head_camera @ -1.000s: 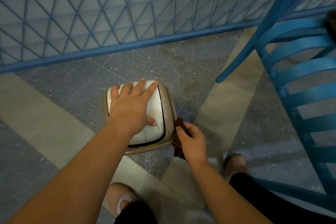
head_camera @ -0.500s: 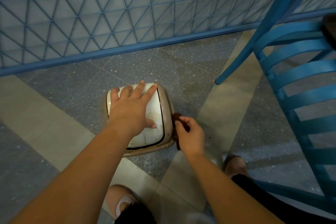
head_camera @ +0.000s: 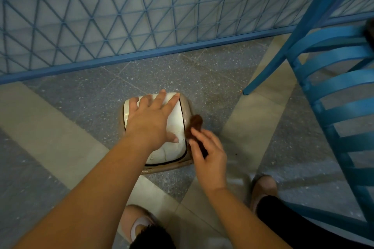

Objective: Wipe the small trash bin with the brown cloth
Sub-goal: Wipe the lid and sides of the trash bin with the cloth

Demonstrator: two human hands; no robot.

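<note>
A blue lattice partition point(head_camera: 141, 12) fills the upper half of the frame, its base rail running across above a speckled grey and beige tiled floor point(head_camera: 60, 127). A blue slatted chair point(head_camera: 336, 79) takes up the right side, one leg planted on the floor right of centre. The small trash bin point(head_camera: 174, 125) stands on the floor at the centre of the frame, seen from above: a white swing lid set in a beige rim, with a dark gap along its right and lower edges and faint marks on the white surface. The left hand point(head_camera: 151, 121) lies flat on the lid with its fingers spread, steadying the bin and gripping nothing. The right hand point(head_camera: 210, 155), just right of the bin's right edge, pinches the brown cloth point(head_camera: 195, 125) between thumb and fingers, and the bunched upper end of the cloth sits against the bin's beige rim. Wiping looks to be under way along that right rim. How much of the bin is already clean cannot be told from here; the lid under the left hand and the sides hidden from this view likely remain to be wiped.
</note>
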